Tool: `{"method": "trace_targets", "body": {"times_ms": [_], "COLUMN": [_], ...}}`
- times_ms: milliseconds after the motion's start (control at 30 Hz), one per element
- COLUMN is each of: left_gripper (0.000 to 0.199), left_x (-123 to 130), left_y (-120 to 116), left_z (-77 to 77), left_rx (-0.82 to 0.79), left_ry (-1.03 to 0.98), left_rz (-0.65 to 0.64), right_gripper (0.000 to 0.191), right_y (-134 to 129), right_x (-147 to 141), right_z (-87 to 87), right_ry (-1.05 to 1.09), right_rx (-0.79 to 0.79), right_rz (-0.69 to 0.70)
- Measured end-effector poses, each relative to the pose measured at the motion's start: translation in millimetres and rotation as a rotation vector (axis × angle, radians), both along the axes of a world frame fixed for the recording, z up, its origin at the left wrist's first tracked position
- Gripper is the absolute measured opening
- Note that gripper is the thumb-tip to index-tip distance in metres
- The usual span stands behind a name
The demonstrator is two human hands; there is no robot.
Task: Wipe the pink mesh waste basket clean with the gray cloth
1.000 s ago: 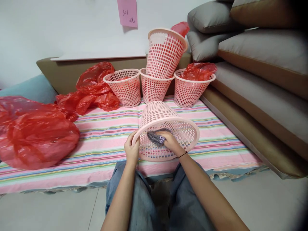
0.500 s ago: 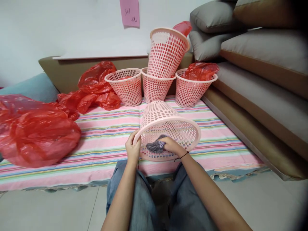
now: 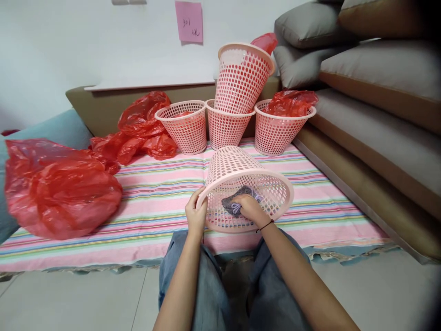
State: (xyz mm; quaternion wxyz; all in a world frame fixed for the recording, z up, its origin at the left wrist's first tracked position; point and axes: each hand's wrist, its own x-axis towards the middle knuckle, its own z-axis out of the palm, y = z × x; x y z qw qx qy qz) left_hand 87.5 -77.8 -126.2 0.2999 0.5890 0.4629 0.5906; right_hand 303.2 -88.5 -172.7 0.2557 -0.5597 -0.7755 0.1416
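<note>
A pink plastic basket (image 3: 234, 161) with a perforated wall lies tipped on its side on the striped cloth, its mouth facing me. My left hand (image 3: 196, 211) grips the left part of its rim, thumb on one side and fingers on the other. Inside the mouth, my right hand (image 3: 250, 209) is closed on a grey cleaning cloth (image 3: 229, 202) with a lilac edge. The cloth lies against the basket's inner wall; the fingertips are partly hidden in it.
Behind stand three upright pink baskets (image 3: 184, 131), with another tilted basket (image 3: 241, 80) in the middle one. Red plastic bags (image 3: 65, 188) lie at the left and in the baskets. Stacked cushions (image 3: 375, 119) flank the right side. A striped cloth (image 3: 151, 211) covers the seat.
My right hand has shifted with the cleaning cloth slightly right along the inside of the basket. My left hand keeps its hold on the rim. The whole view has moved a little.
</note>
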Motion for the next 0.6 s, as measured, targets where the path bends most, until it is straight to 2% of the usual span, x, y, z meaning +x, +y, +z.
{"method": "trace_targets", "body": {"times_ms": [167, 400, 600], "left_gripper": [0.028, 0.029, 0.023], "left_x": [1, -1, -8], "left_y": [2, 2, -6], "left_z": [-2.8, -8.1, -10.4], "left_rx": [0.011, -0.008, -0.041], "left_ry": [0.007, 0.015, 0.093], "left_rz": [0.009, 0.017, 0.025], "right_gripper": [0.047, 0.018, 0.022], "right_y": [2, -5, -20], "right_x": [-2, 1, 4], "right_z": [-5.7, -10.8, -15.0], "right_ry": [-0.054, -0.132, -0.16], "right_rx": [-0.02, -0.057, -0.063], "right_rz": [-0.001, 0.021, 0.043]}}
